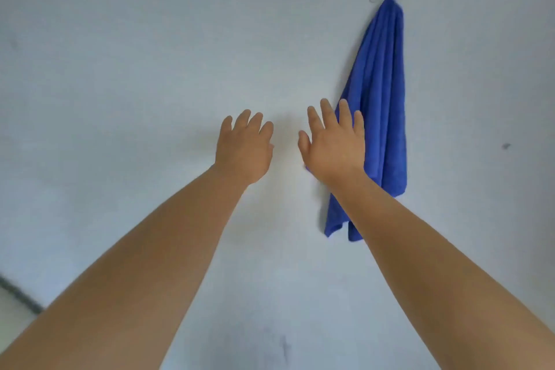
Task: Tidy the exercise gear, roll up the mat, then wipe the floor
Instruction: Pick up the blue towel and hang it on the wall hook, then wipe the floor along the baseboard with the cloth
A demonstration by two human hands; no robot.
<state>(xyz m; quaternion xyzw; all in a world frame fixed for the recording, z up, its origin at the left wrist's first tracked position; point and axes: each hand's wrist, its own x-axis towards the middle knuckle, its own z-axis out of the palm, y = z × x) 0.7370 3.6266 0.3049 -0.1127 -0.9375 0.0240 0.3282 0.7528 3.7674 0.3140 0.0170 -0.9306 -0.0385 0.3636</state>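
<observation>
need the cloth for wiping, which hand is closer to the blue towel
The right hand; its fingers overlap the blue towel, while the left hand is off it.

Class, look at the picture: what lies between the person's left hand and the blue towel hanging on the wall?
In the head view, the right hand lies between the left hand and the blue towel; its fingers overlap the towel's left edge. Otherwise only bare wall shows.

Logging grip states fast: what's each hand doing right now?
Left hand: open, holding nothing.
Right hand: open, fingers spread, in front of the blue towel, not gripping it.
</observation>
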